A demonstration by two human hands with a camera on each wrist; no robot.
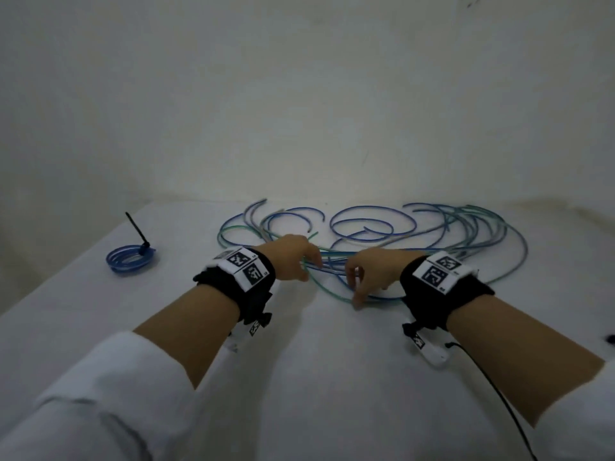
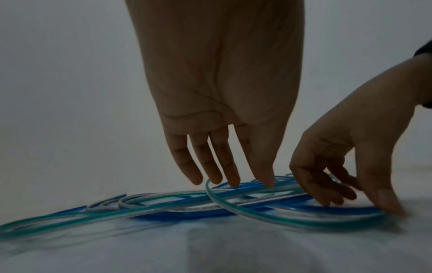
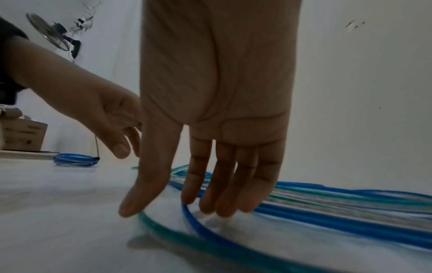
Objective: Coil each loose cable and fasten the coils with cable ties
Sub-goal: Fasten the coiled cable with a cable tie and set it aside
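A tangle of loose blue, green and clear cables (image 1: 399, 227) lies at the back middle of the white table (image 1: 299, 377). My left hand (image 1: 307, 267) reaches down on the tangle's near left part; in the left wrist view its straight fingers (image 2: 231, 177) touch the top strands. My right hand (image 1: 357, 291) is close beside it, thumb (image 3: 140, 199) on a green cable (image 3: 163, 232) and fingers (image 3: 222, 203) at a blue cable (image 3: 198, 221). Neither hand grips a strand. A finished blue coil (image 1: 131, 259) with a black cable tie (image 1: 134, 227) sits at the far left.
The wall stands right behind the cables. A black wire (image 1: 499, 394) trails from my right wrist camera across the near right of the table. A small dark object (image 1: 610, 339) lies at the right edge. A fan (image 3: 51, 35) and a cardboard box (image 3: 23, 134) stand off to the left.
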